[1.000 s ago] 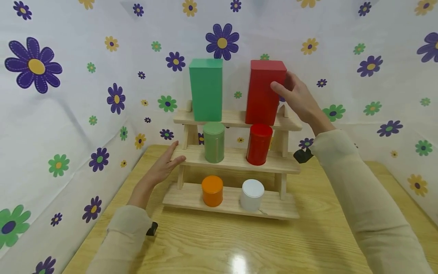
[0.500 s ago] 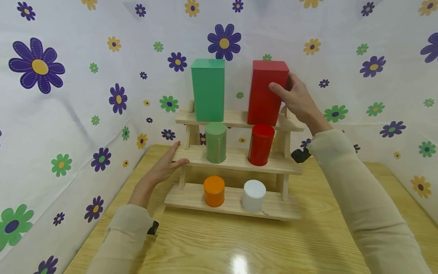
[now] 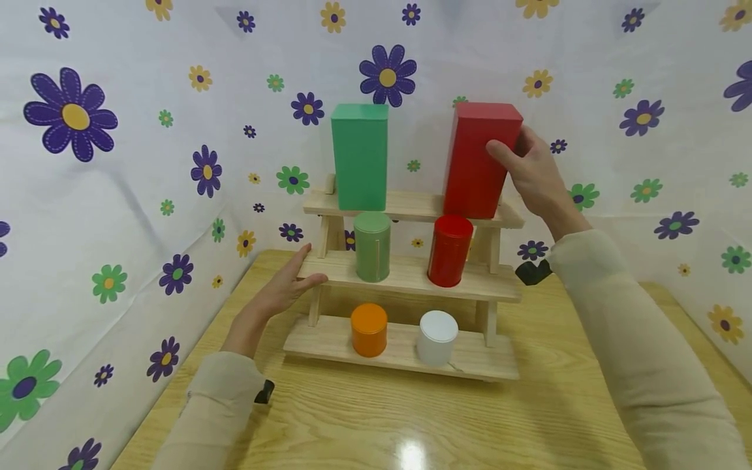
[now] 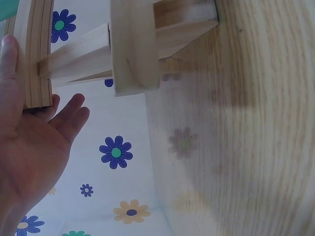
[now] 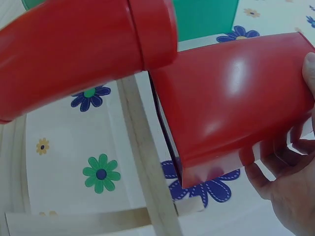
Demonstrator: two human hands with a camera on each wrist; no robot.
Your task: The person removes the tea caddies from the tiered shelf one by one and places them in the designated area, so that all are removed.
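A tall red box (image 3: 482, 163) is at the right of the top tier of a wooden three-tier shelf (image 3: 411, 277). My right hand (image 3: 537, 173) grips the box from its right side, thumb on the front and fingers round behind. In the right wrist view the red box (image 5: 236, 93) leans, its lower end right at the board's edge. My left hand (image 3: 282, 287) holds the left end of the middle tier. The left wrist view has the left hand (image 4: 34, 147) with its thumb on one face of the board (image 4: 37, 59) and fingers behind the other.
A tall green box (image 3: 361, 160) stands at the top left. On the middle tier are a green canister (image 3: 373, 248) and a red canister (image 3: 449, 253); below stand an orange tin (image 3: 369, 331) and a white tin (image 3: 437, 339). A flowered cloth (image 3: 235, 85) hangs behind the wooden table (image 3: 352, 424).
My right hand has shifted the red box to the right along the top tier, toward its right end. The left hand keeps its hold on the middle tier.
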